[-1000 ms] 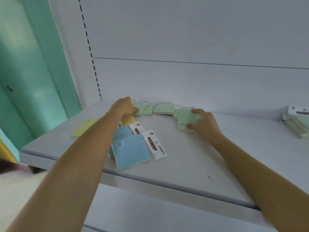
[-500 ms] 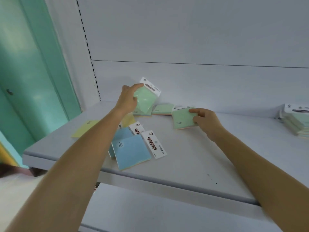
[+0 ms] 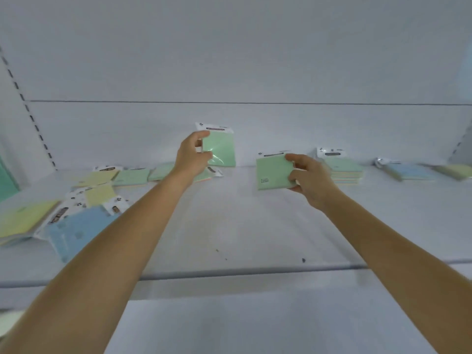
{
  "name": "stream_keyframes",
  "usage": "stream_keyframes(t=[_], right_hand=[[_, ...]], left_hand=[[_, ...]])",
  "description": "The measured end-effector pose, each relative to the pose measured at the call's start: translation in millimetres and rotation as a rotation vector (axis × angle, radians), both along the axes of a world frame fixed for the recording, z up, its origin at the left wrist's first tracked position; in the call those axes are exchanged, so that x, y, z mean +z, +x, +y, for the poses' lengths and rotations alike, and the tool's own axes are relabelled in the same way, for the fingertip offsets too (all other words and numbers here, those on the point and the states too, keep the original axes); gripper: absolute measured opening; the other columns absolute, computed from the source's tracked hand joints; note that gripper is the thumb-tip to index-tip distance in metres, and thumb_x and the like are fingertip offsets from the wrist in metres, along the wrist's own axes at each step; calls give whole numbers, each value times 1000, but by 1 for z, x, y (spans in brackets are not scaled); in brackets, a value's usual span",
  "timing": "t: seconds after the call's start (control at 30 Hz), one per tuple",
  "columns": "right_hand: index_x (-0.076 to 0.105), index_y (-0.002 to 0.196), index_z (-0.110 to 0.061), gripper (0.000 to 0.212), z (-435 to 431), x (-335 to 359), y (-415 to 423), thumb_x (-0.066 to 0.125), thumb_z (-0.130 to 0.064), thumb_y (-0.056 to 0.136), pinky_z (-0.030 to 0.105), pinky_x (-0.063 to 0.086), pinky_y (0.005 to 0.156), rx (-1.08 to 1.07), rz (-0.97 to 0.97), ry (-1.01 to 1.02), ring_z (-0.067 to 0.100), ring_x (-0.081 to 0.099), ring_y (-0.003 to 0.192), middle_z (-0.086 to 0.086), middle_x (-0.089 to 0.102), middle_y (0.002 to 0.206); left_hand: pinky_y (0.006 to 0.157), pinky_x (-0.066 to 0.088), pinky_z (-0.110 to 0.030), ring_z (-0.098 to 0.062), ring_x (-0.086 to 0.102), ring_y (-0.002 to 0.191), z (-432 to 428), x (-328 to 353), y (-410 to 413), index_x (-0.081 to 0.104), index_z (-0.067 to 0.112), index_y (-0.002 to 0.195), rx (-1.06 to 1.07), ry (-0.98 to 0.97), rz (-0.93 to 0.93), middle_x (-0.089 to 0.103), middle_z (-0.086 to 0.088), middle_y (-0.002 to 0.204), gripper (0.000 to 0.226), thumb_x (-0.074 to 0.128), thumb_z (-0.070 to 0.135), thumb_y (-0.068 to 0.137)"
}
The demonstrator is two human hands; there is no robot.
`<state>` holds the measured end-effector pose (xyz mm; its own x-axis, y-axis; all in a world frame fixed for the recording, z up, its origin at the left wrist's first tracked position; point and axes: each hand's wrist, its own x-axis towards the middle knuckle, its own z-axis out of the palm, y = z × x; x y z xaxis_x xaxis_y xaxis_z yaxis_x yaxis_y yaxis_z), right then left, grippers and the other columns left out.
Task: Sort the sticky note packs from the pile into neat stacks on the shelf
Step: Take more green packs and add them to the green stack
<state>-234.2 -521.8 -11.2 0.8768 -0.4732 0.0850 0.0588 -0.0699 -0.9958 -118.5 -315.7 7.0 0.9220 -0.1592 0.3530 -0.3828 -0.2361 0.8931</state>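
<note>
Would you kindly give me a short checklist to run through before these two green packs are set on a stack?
1. Grip of left hand on upper green pack: ok, pinched at its left edge, raised above the shelf.
2. Grip of right hand on lower green pack: ok, fingers curl round its right edge.
3. Matching stack nearby: ok, green on top, just right of the right hand.
4. Stack edges squared: cannot tell, blurred.
5. Both packs facing the same way: cannot tell.
6. Pile fully sorted: not ok, packs lie loose at left.
</note>
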Motion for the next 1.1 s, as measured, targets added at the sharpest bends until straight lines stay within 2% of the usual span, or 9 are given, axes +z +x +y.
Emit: stream_keyframes(t=[0.2, 0.33, 0.57, 0.67, 0.77, 0.83, 0.9, 1.03, 1.1], right_hand=[[52, 125, -13, 49, -97, -1, -69, 37, 11, 84, 28, 48, 76, -60, -31, -56, 17, 50, 93, 3, 43, 113], [51, 126, -15, 50, -159, 0, -105, 37, 10, 85, 20, 48, 69, -47, -40, -104, 12, 53, 86, -1, 46, 113], [48, 131, -15, 52, -241, -11, -130, 40, 7, 85, 38, 46, 95, -59, 46, -242, 20, 49, 96, 0, 46, 116], [48, 131, -15, 52, -255, -18, -129, 42, 6, 84, 30, 42, 80, -55, 63, -303, 28, 54, 93, 1, 49, 117], [48, 131, -16, 52, -263, -24, -124, 42, 7, 84, 29, 42, 77, -59, 56, -343, 35, 57, 108, 1, 51, 114], [49, 130, -17, 52, -267, -25, -120, 43, 7, 84, 32, 44, 76, -68, 49, -339, 35, 57, 108, 3, 52, 113], [49, 130, -17, 52, -270, -24, -115, 43, 7, 84, 29, 41, 73, -78, 35, -319, 29, 58, 98, 0, 50, 111], [48, 130, -19, 52, -278, -21, -104, 42, 5, 85, 23, 41, 69, -82, 19, -278, 16, 52, 93, -1, 49, 116], [49, 130, -21, 52, -280, -19, -100, 43, 4, 85, 14, 42, 65, -102, 4, -266, 15, 51, 94, -2, 49, 118]], left_hand=[[91, 49, -38, -30, 56, 111, -100, -1, -45, 52, 16, 126, -50, -25, -1, 54, -15, 126, 50, 52, -5, 81], [98, 49, -44, -26, 51, 119, -164, -6, -72, 50, 14, 128, -17, -81, 57, 52, -13, 130, 49, 53, -5, 83], [100, 47, -47, -25, 52, 119, -242, -15, -104, 50, 7, 129, 47, -203, 121, 53, -15, 130, 46, 55, -1, 84], [100, 46, -48, -23, 53, 110, -263, -10, -106, 49, 5, 130, 39, -181, 95, 55, -13, 116, 46, 56, 2, 85], [100, 46, -40, -29, 56, 113, -281, -6, -99, 50, 3, 129, 12, -119, 77, 57, -17, 123, 44, 55, 4, 86], [87, 43, -27, -32, 57, 100, -291, -6, -92, 58, 3, 111, -29, -41, 41, 61, -19, 107, 26, 54, 4, 85], [77, 37, -26, -23, 52, 86, -298, -8, -84, 57, 11, 95, -49, 31, 6, 55, -12, 91, 13, 53, 4, 84], [83, 40, -24, -24, 59, 102, -308, -18, -69, 62, 4, 112, 21, 168, -48, 64, -14, 107, 28, 52, 6, 86], [84, 37, -24, -30, 59, 107, -312, -26, -62, 62, -2, 110, 49, 238, -70, 65, -18, 115, 26, 48, 5, 88]])
